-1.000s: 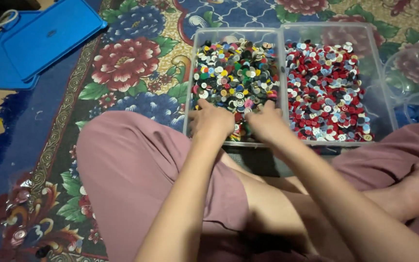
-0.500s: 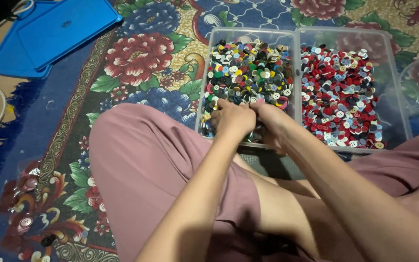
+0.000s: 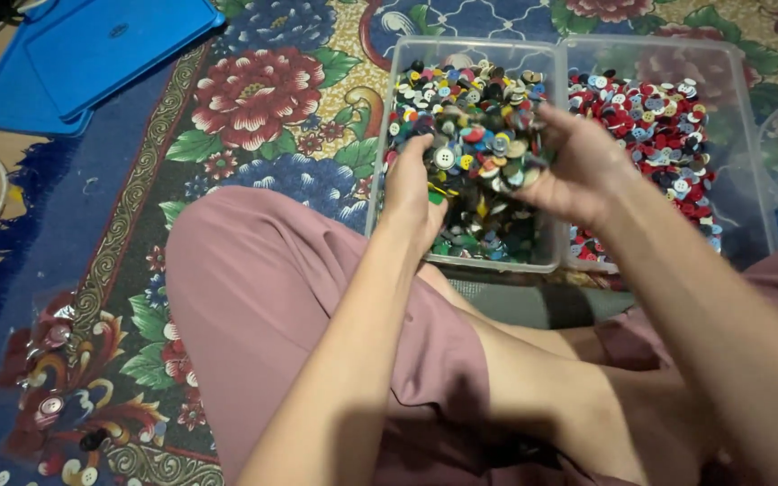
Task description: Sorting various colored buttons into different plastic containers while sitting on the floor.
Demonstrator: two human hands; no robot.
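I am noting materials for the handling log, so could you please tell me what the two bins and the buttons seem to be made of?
The left bin and right bin look like clear, glossy plastic: the carpet shows through their walls. The scooped buttons, between the left hand and right hand, seem to be smooth, hard plastic with small glints, though some could be another material.

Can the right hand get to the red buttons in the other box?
Probably yes. The right hand hovers right beside the open box of red buttons, with nothing between, though it is full of mixed buttons now.

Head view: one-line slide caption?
Both hands, left and right, lift mixed buttons above a clear bin.
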